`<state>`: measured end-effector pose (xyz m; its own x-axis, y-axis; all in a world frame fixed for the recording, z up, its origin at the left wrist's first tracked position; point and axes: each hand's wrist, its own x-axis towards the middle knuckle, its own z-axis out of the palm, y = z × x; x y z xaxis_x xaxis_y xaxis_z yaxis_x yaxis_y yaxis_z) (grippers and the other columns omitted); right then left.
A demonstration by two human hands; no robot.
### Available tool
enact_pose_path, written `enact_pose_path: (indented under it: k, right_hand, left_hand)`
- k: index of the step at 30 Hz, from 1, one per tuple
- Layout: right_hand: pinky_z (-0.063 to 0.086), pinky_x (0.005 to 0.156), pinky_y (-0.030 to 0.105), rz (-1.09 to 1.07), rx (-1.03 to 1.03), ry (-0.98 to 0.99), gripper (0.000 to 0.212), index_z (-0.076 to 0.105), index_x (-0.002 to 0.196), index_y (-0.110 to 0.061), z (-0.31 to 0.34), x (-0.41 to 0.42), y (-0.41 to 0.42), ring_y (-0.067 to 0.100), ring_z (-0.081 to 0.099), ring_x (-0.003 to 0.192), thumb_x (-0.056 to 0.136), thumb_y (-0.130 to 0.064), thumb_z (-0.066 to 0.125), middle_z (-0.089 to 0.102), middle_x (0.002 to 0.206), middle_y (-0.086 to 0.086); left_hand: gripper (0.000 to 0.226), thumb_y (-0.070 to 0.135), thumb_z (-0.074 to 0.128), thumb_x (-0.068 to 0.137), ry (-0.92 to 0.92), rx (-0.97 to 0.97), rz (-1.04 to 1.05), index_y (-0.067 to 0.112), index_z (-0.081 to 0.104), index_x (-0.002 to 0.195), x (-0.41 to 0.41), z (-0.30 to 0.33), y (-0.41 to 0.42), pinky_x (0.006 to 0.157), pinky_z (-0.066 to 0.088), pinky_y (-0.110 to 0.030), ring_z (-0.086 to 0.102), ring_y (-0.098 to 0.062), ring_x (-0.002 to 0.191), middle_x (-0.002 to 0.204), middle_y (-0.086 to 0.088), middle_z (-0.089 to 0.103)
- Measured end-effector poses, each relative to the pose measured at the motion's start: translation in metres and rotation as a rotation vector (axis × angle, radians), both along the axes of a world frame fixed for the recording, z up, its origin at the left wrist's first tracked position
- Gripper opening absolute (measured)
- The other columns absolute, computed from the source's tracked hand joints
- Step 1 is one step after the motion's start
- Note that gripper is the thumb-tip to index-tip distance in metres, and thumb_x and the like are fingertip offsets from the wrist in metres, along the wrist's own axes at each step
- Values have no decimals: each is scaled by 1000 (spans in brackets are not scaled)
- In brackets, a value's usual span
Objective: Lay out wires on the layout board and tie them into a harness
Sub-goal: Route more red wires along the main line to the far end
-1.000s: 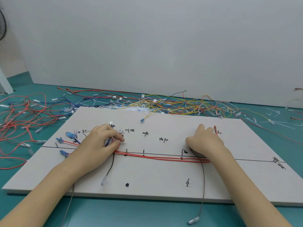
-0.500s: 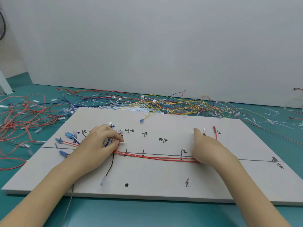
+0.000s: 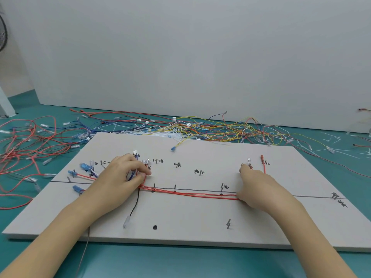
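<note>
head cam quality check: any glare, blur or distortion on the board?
Head view: even, soft light, no glare on the board; only faint shadows under the left hand and right hand. Wide-angle bending shows at the edges. Red wires are sharp; the far wire pile is softer.

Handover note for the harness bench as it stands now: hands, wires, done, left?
Left hand: grip pinching the red and blue wires at the bundle's left end.
Right hand: fingers curled, pressing the bundle's right end onto the board.
Red wire bundle lies along the black line on the flat grey layout board; a black wire branches toward the near edge.
Done: main run laid.
Left: no ties visible on it; a loose wire pile lies beyond the board.
</note>
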<state>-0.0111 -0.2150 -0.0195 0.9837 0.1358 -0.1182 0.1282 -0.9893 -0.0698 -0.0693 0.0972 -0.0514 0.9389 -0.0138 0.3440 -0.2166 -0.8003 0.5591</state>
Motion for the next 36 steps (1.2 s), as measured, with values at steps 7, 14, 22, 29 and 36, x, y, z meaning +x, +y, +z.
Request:
enact_pose_path:
  k: [7, 14, 22, 29, 36]
  right_hand:
    - [49, 75, 32, -27, 115, 47, 40, 47, 115, -14, 10, 1, -7, 24, 55, 94, 80, -20, 62, 57, 102, 4]
    - [35, 63, 28, -44, 175, -25, 40, 56, 111, -22, 6, 3, -10, 20, 48, 95, 73, -28, 68, 53, 100, -2]
    - [37, 55, 22, -51, 220, -82, 16, 68, 87, -18, 9, 0, -8, 21, 58, 89, 71, -19, 67, 65, 92, 0]
    - [37, 55, 22, -51, 236, -115, 2, 69, 69, -16, 10, -6, -9, 17, 61, 79, 70, -16, 67, 67, 74, -4]
    - [37, 54, 22, -98, 339, -70, 6, 66, 75, -16, 5, -6, -10, 16, 58, 78, 74, -11, 64, 60, 77, -7]
  left_hand:
    - [27, 12, 63, 90, -1, 0, 5, 37, 70, 87, 0, 0, 0, 81, 32, -25, 49, -8, 97, 93, 16, 57]
    - [26, 12, 63, 90, -1, 3, 7, 37, 71, 87, 0, -1, 1, 80, 32, -23, 49, -6, 97, 93, 16, 57]
    - [26, 13, 63, 90, 6, -2, 5, 38, 70, 87, -1, 0, 0, 79, 32, -23, 49, -6, 97, 93, 16, 57]
    - [26, 13, 62, 90, 12, -6, 3, 38, 69, 87, -2, 2, -1, 84, 35, -28, 50, -11, 98, 94, 13, 58]
    - [24, 13, 62, 90, 13, 6, 7, 35, 70, 87, -2, 2, -1, 79, 32, -20, 49, -8, 97, 93, 13, 59]
